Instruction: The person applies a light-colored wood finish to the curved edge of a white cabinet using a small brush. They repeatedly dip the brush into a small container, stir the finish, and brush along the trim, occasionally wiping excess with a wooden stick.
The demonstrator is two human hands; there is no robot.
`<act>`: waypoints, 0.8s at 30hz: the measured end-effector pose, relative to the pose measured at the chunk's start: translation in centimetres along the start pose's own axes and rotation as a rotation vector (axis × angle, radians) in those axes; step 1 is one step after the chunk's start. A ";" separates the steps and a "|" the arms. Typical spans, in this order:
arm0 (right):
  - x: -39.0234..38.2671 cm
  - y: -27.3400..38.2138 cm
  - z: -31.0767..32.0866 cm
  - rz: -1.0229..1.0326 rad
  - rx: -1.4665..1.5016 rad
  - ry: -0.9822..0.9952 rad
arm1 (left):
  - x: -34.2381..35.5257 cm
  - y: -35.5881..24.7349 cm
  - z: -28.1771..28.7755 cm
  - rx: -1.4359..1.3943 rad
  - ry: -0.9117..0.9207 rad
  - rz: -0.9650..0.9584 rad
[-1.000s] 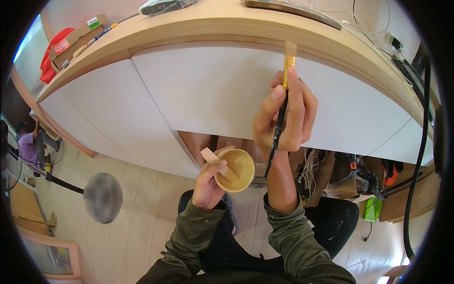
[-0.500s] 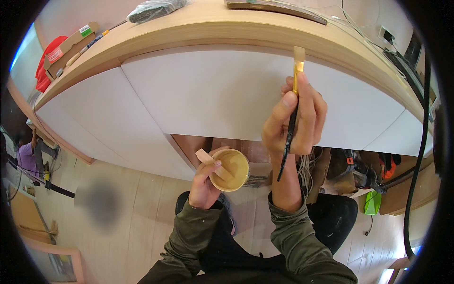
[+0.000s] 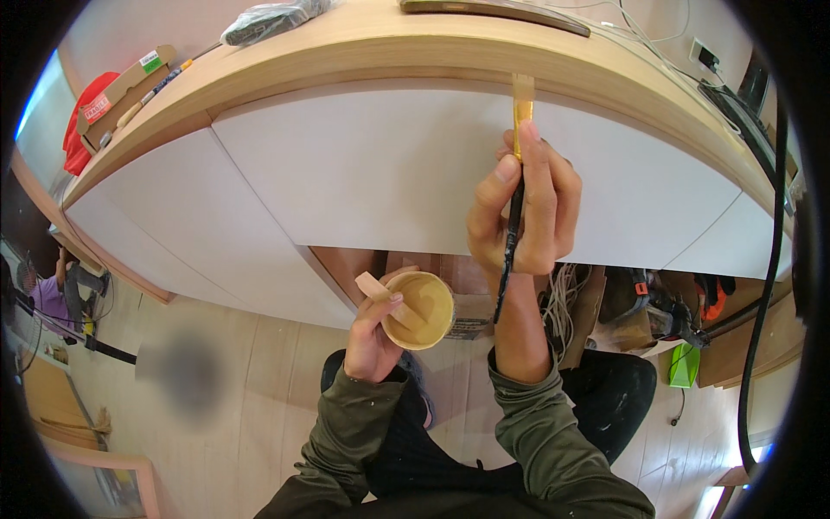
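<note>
My right hand [image 3: 527,203] grips a paintbrush [image 3: 517,216] with a black handle and gold ferrule, held upright with its pale flat bristles over the lower band of the curved wooden countertop edge [image 3: 415,56], above a white cabinet front [image 3: 363,173]; whether they touch the edge I cannot tell. Lower and to the left, my left hand [image 3: 370,337] holds a paper cup [image 3: 432,311] with pale yellow paint inside and a wooden stick [image 3: 376,289] leaning out of it, pinched under my thumb.
Cardboard box [image 3: 117,91], red cloth [image 3: 79,147], wrapped item [image 3: 272,22] and cables lie on the countertop. An open lower compartment holds tangled cords [image 3: 562,311] and tools. A green dustpan [image 3: 683,363] is lower right; a black cable [image 3: 769,277] hangs right. Another person [image 3: 52,294] crouches far left.
My right hand first shifted right, then back left and slightly up with the brush since half a second ago. The cup in my left hand stayed almost still; the view shifted slightly.
</note>
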State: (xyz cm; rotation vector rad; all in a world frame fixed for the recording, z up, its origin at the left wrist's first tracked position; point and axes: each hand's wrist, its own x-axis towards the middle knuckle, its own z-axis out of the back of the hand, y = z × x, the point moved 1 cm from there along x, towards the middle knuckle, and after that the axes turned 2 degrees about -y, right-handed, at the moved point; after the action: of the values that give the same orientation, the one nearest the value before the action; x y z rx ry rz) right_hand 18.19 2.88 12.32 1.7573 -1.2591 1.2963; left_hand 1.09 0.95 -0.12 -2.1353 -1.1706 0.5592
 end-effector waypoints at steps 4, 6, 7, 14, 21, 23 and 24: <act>-0.1 0.0 0.0 -0.021 -0.001 -0.012 | 0.0 -0.1 -0.1 0.001 0.003 0.001; -0.1 0.0 0.0 -0.027 -0.006 -0.023 | 0.0 -0.1 -0.1 0.000 0.009 -0.001; -0.2 0.0 -0.1 -0.026 -0.008 -0.027 | 0.0 0.0 0.1 -0.003 0.016 -0.002; -0.8 -0.2 1.4 -0.105 0.094 -0.042 | 0.3 0.5 0.3 -0.006 0.004 0.008; -3.2 0.1 6.3 -0.056 0.168 0.114 | 0.3 0.9 -0.6 0.021 -0.013 0.039; -3.7 0.6 8.8 -0.078 0.180 0.176 | 0.2 0.7 -0.8 0.028 0.048 0.067; -4.0 0.9 10.2 -0.097 0.172 0.212 | 0.0 0.7 -0.9 0.058 0.073 0.075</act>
State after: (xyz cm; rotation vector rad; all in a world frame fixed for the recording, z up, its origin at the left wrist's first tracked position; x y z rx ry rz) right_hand 20.76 -4.97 5.16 1.7202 -0.9584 1.5268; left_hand 2.13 0.38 0.03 -2.1388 -1.0263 0.5378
